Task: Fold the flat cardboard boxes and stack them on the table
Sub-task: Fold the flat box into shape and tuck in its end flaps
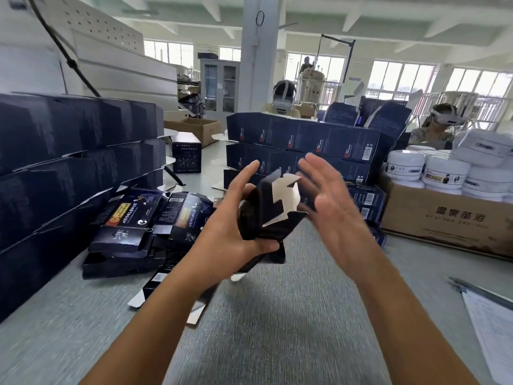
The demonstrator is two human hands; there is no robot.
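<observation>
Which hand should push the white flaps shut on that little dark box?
Probably the right hand. It is open and free, close beside the white flaps at the upper end of the box. The left hand grips the box from the side and below, so it is better left steadying it.

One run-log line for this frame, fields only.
step: folding dark box | left hand: holds it midair | right hand: open beside it | flat boxes: piled on table

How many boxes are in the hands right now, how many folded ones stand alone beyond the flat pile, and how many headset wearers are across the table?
Held half-folded box, gripped by the left hand, right hand open beside it: 1
Lone upright box: 1
Headset wearers: 2
Total: 4
</observation>
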